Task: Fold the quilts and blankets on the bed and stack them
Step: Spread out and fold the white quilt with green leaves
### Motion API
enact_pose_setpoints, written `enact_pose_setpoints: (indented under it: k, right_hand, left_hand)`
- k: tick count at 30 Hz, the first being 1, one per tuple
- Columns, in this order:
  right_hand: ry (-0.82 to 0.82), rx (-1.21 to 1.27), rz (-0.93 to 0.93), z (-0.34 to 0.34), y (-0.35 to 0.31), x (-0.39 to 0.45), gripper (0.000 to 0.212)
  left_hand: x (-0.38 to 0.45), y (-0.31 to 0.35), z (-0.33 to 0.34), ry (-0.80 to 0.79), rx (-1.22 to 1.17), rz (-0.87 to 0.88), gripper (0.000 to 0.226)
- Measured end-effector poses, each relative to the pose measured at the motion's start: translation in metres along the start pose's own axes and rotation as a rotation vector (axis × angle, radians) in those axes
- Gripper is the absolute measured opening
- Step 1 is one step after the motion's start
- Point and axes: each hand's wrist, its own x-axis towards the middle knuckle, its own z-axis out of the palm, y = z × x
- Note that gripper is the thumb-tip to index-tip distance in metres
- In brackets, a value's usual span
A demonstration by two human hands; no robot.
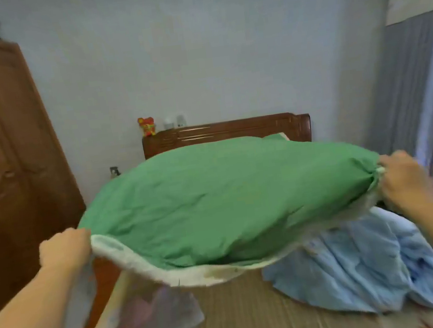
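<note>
A green quilt (222, 198) with a white underside billows in the air above the bed (256, 317). My left hand (63, 249) grips its near left corner and my right hand (402, 179) grips its near right corner, arms spread wide. A crumpled light blue quilt (358, 263) lies on the bed's right side, partly under the green one. A thin pale blanket with pink markings (153, 321) lies on the bed's near left edge. The far part of the bed is hidden behind the green quilt.
The bed has a striped tan mat and a dark wooden headboard (227, 131) against the wall. A small red toy (146, 126) stands on the headboard's left end. A brown wardrobe (5, 162) rises at left, grey curtains (413, 85) at right.
</note>
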Motion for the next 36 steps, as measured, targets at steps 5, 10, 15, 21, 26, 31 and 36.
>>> enact_pose_setpoints:
  k: [5, 10, 15, 21, 26, 31, 36]
  right_hand:
    - [-0.707, -0.559, -0.157, 0.03, 0.124, -0.147, 0.031]
    - [-0.867, -0.693, -0.27, 0.039, 0.162, -0.238, 0.031]
    - [-1.064, -0.787, -0.371, 0.051, 0.213, -0.308, 0.034]
    - [-0.986, -0.83, -0.554, 0.043, 0.193, -0.357, 0.038]
    - [-1.336, -0.884, -0.418, 0.071, 0.141, -0.404, 0.045]
    - [-1.638, -0.126, -0.427, 0.098, -0.011, -0.493, 0.063]
    - [-1.599, 0.358, -0.514, 0.075, -0.175, -0.576, 0.091]
  left_hand:
    - [-0.138, -0.003, 0.098, -0.224, 0.138, 0.092, 0.028]
    - [-0.23, -0.017, 0.158, -0.233, 0.228, 0.246, 0.024]
    - [-0.308, -0.012, 0.193, -0.34, 0.199, 0.334, 0.032]
    - [-0.371, -0.014, 0.245, -0.509, -0.01, 0.289, 0.036]
    - [-0.413, 0.015, 0.268, -0.618, -0.1, 0.366, 0.061]
    - [-0.437, 0.037, 0.241, -0.531, -0.405, 0.397, 0.049]
    - [-0.429, 0.032, 0.201, -0.348, -0.59, 0.375, 0.041]
